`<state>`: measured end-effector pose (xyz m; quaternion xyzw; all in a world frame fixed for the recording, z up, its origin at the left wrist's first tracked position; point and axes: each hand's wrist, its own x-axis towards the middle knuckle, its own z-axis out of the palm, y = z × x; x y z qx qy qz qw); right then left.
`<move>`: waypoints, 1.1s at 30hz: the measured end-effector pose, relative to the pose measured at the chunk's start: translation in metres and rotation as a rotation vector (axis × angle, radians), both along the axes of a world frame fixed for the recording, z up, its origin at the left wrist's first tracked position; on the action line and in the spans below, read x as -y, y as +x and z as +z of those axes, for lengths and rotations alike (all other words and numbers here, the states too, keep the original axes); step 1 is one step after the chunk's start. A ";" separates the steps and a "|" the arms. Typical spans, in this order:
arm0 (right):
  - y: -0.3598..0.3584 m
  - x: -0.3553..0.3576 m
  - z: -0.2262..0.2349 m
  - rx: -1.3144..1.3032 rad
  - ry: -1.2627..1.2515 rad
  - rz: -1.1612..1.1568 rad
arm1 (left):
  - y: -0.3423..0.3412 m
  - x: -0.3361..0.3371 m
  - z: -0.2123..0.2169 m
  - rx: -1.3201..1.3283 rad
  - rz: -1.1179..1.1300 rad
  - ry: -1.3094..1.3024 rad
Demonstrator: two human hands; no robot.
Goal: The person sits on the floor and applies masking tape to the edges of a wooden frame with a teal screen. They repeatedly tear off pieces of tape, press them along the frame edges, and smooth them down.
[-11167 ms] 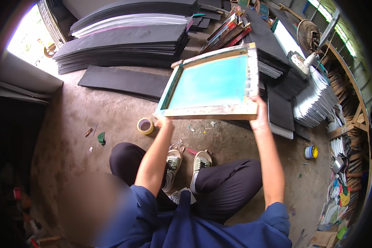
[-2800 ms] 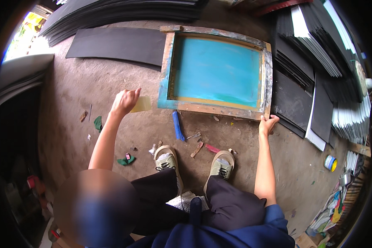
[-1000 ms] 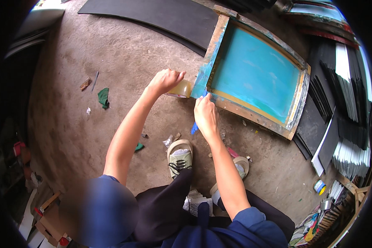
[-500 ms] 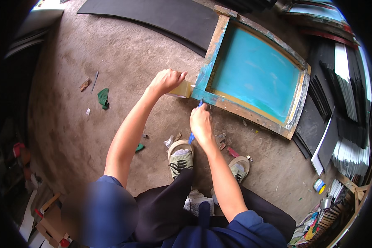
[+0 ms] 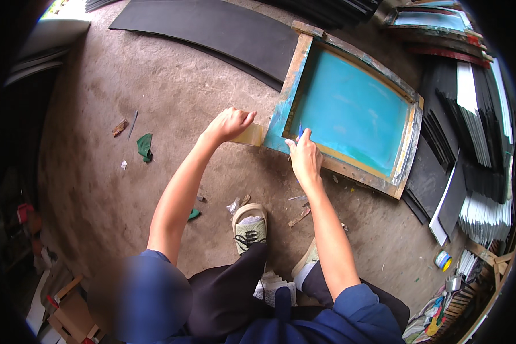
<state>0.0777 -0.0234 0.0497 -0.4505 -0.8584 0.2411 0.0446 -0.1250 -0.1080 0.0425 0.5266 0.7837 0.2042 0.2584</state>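
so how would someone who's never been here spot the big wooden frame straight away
Find the long black sheet stretching across the top of the picture. At its right end lies the wooden frame, its paint-smeared border surrounding a turquoise panel. Unlike the stacked frames in the upper right corner, it lies apart, with its panel showing almost whole.

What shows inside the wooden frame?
A turquoise surface fills the wooden frame. The right hand, holding a blue tool, covers part of the near rail; whatever lies beneath the surface is hidden.
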 end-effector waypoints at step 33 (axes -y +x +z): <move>0.118 0.041 -0.018 0.349 -0.040 0.773 | 0.052 0.076 0.010 -0.317 -0.132 0.165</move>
